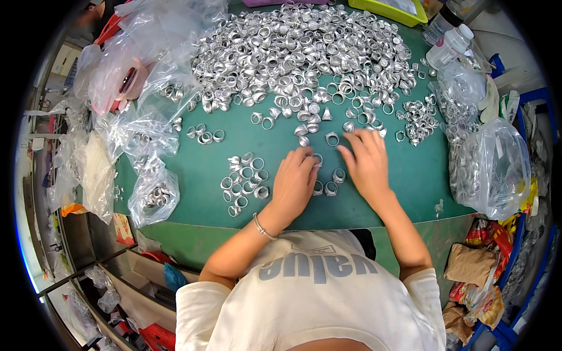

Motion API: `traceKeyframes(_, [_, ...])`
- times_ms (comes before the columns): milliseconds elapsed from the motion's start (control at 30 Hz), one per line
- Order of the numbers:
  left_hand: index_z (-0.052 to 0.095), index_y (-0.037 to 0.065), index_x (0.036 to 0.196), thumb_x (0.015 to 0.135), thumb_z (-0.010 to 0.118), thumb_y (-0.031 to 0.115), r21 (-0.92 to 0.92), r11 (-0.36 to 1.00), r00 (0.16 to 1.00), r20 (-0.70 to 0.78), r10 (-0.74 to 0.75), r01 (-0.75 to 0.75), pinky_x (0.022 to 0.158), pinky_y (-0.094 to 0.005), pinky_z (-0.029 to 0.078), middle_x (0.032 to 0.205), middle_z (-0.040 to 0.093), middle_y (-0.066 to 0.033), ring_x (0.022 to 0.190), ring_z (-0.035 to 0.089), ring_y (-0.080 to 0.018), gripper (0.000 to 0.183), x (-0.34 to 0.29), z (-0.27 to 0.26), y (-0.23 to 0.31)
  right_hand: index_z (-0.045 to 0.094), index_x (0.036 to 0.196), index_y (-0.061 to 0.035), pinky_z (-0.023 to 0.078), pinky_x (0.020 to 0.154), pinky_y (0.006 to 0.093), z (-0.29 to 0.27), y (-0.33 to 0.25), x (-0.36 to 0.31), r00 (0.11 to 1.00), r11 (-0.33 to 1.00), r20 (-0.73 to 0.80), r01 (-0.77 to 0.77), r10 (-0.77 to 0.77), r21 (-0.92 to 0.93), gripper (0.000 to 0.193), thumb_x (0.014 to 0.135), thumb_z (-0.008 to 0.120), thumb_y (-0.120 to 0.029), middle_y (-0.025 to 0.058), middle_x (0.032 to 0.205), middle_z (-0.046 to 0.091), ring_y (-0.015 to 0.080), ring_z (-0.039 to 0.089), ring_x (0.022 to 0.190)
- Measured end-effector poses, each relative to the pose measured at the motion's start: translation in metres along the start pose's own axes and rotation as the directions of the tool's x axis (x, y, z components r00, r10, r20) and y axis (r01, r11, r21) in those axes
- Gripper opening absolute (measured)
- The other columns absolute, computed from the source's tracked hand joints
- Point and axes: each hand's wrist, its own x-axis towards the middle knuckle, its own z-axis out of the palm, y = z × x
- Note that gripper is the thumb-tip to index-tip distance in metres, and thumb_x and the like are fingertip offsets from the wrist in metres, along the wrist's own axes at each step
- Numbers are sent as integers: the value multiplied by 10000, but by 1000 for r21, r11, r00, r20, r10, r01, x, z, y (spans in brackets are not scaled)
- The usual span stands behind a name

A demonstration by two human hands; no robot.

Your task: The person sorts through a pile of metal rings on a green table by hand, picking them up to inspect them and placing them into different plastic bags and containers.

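My left hand (294,180) is curled, its fingertips closed on a silver-coloured ring (317,158) that partly shows beside them. My right hand (367,162) reaches to the front of the rings, thumb apart from its fingers, which are slightly blurred. One loose ring (332,138) lies just left of its thumb. Between my forearms sit a few separate rings (331,188). To the left of my left hand, several more rings (246,174) form a small group. A large heap of silver-coloured rings (293,52) covers the far part of the green table (193,167).
Clear plastic bags (153,190) with rings crowd the left edge; another clear bag (497,167) lies at the right. A smaller ring pile (419,121) sits right of my right hand. Beyond it stands a white bottle (449,47). A yellow-green tray (392,10) is at the back.
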Motion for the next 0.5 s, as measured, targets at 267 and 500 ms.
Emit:
traceKeyframes(267, [579,-5,1003,762,566,-110,-186,982,991,131,13,12,798,-385,458,1034,589,-135,925,563,-330,263,-12,-10,4,624,1015,-37,382,782,367,6,12,-2,974,996,210,76,-85,49,305,715,678,-44,64,996,572,246,504,921])
traceKeyframes(500, [564,2,1088,788,561,-97,-264,953,987,90,-131,150,796,-373,474,1018,595,-145,903,575,-337,316,-6,0,3,619,1062,-45,385,805,362,-29,16,-22,934,968,264,218,-243,122,361,713,619,49,68,1061,597,265,511,961])
